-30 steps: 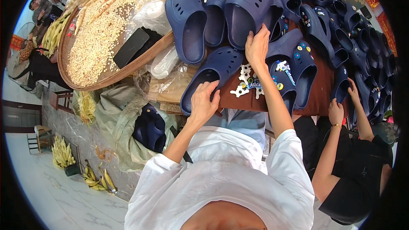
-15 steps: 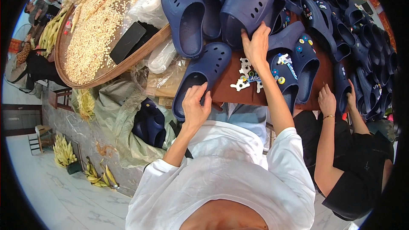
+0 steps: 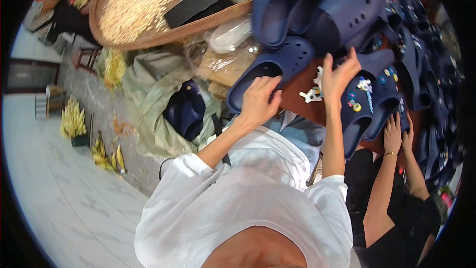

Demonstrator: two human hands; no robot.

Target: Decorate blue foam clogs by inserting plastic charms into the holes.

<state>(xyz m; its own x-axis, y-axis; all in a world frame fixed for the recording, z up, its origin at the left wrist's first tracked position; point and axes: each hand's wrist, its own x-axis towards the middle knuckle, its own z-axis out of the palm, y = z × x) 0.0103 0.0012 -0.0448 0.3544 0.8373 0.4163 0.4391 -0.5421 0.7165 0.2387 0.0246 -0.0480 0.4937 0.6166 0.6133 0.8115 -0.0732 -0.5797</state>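
My left hand (image 3: 258,101) curls over the heel rim of a navy foam clog (image 3: 280,62) that lies on a brown table (image 3: 302,87). My right hand (image 3: 339,72) is raised with fingers spread, its tips against a large navy clog (image 3: 349,15); it holds nothing. White and coloured shoe charms (image 3: 313,92) lie on the table between my hands. Just right of my right hand lies a clog decorated with charms (image 3: 364,101). Several more navy clogs (image 3: 421,69) are piled across the table to the right.
Another person in black stands at my right, both hands (image 3: 396,131) on the table edge. A round woven tray of pale grain (image 3: 144,5) with a black box sits at the upper left. Plastic bags (image 3: 228,37), a green sack (image 3: 148,99) and yellow bananas (image 3: 74,119) lie below it.
My left hand has slid up onto the clog's heel and closed on it. My right hand has shifted slightly along the pile. The view has tipped, so everything sits higher.
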